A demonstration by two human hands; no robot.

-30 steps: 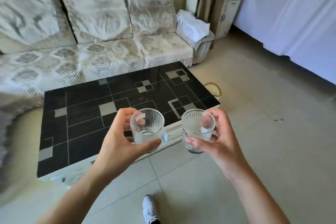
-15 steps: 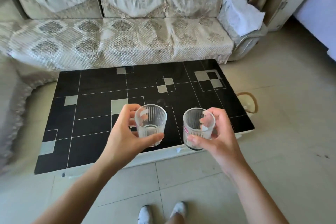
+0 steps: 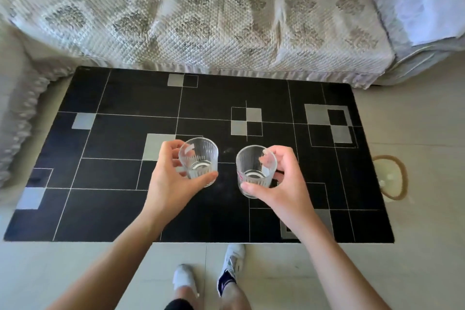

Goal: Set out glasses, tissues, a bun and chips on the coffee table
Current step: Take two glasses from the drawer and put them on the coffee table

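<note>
- Gripping one ribbed glass in each hand, we are curling the left hand (image 3: 168, 175) fingers (image 3: 173, 151) round the left glass (image 3: 199, 160), thumb across its near side, while the right hand (image 3: 284, 178) is wrapping the right glass (image 3: 255, 171) the same way.
- Both glasses are standing upright and apart over the middle of the counter (image 3: 105, 211); whether their bases are touching it we cannot tell.
- We are judging that lowering them straight down, keeping the gap between them, and only then loosening the fingers, is the safest way.
- Around them the dark top is lying bare, so we are leaving room for tissues, bun and chips, none in view.
- We are keeping the glasses well in from the near edge by our shoes (image 3: 230, 263) and the far edge beside the sofa (image 3: 226, 22).
</note>
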